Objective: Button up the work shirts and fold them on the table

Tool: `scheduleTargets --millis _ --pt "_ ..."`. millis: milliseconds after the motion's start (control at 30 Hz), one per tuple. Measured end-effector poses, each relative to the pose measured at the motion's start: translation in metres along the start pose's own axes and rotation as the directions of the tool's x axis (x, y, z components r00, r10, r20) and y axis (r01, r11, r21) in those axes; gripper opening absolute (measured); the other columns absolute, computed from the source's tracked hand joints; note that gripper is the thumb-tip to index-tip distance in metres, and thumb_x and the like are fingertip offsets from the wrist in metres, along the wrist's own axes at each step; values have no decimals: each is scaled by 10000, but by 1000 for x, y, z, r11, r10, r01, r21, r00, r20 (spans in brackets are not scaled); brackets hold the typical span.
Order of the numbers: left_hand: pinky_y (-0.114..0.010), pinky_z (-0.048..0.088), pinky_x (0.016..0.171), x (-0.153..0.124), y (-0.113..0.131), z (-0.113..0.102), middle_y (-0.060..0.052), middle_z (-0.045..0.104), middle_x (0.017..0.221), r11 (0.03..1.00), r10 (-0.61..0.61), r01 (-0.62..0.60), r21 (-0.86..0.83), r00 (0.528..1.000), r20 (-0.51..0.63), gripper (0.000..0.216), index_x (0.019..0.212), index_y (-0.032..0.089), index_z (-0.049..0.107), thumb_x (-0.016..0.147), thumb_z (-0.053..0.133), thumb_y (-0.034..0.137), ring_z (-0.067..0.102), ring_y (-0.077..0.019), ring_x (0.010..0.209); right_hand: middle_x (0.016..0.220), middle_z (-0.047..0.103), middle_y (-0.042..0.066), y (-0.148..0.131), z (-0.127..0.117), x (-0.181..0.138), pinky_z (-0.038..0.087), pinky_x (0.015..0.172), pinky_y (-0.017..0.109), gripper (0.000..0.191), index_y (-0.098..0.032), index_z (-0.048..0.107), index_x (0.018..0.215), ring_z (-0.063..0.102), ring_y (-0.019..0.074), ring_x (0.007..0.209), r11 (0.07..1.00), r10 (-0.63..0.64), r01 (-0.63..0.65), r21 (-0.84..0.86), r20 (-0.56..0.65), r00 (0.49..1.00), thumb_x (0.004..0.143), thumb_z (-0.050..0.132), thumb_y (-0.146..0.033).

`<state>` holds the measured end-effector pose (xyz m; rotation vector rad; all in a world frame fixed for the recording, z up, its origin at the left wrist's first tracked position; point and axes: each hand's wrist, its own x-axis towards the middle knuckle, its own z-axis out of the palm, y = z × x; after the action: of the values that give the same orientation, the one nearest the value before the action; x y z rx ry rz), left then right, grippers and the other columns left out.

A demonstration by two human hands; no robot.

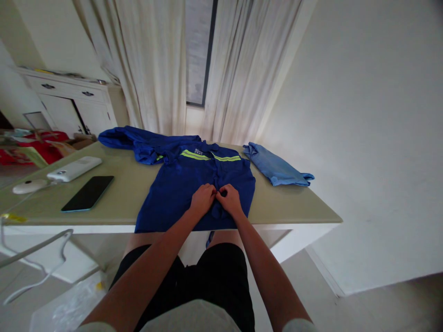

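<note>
- Your left hand [202, 199] and right hand [229, 199] meet, fingers pinching the front opening of the blue work jacket [176, 184].
- It lies flat at the table [294, 207] edge nearest you.
- Probably soft, light and limp; grip the firmer front edges.

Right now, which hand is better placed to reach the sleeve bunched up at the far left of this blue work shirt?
Probably the left hand. Both hands pinch the work shirt at its front, but the sleeve lies off to the left; the right hand would have to cross over.
</note>
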<state>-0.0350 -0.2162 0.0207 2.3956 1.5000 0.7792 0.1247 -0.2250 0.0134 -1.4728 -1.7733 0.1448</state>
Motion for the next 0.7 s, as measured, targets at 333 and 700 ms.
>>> scheduleTargets --millis 333,700 --pt "-284 497 876 4 -6 2 -39 729 1019 985 -11 19 -172 999 45 128 982 212 686 878 630 163 676 -182 952 871 680 23 -1 -1 -1 469 790 286 24 -217 686 780 633 177 832 996 73 -74 -54 -9 997 798 685 -233" --pt "-299 492 879 2 -5 -3 -36 744 1045 991 -20 23 -129 1000 22 138 994 226 679 920 587 155 685 -197 981 887 678 20 -6 -4 -2 469 767 273 41 -211 703 793 630 163 799 1000 -2 2 -7 33 999 803 663 -207"
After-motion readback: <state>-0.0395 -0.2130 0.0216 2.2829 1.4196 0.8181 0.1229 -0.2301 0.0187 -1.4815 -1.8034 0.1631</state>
